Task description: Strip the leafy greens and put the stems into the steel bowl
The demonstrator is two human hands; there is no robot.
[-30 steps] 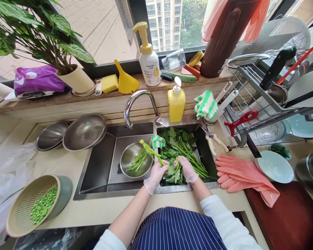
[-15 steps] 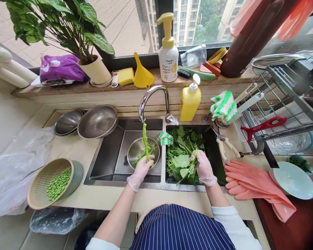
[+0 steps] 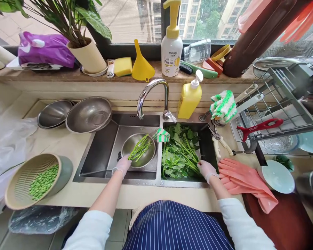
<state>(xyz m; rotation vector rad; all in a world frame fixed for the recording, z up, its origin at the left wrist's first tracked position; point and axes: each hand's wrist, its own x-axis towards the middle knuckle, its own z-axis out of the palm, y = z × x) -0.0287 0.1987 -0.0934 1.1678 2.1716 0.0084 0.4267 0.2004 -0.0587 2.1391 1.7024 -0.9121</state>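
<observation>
A: Left fingers point(image 3: 118, 166) were curled at the near rim of the bowl point(image 3: 148, 159), touching it, nothing pinched that I could see. Left hand point(image 3: 122, 165) gloved, palm down.

B: Right?

A: Right fingers point(image 3: 201, 166) were bent down into the greens point(image 3: 181, 152), closing on the stems near the right wall of the basin. Couldn't tell whether the grip was fully closed; leaves hid the fingertips. Right hand point(image 3: 206, 170) gloved too.

B: Where was the stuff?

A: Greens piled in the right half of the sink point(image 3: 99, 152), wet. Cut stems point(image 3: 139, 148) lay loose in the bowl, which sat in the left half, below the tap point(image 3: 150, 95).

B: Handling?

A: My read: light, limp, slippery when wet. Leaves would tear, stems stiffer. Best taken low on the stems, bunched, not by the leaves. Bowl is rigid steel, light, slick rim.

B: Arm pose?

A: Both forearms reached forward over the counter edge, spread apart, one per basin. Wrists dropped below the sink lip. Sleeves pushed up off the wrists.

B: Nearby?

A: Striped cloth point(image 3: 161, 134) on the divider, pink gloves point(image 3: 243, 180) on the counter just right of the right hand.
</observation>
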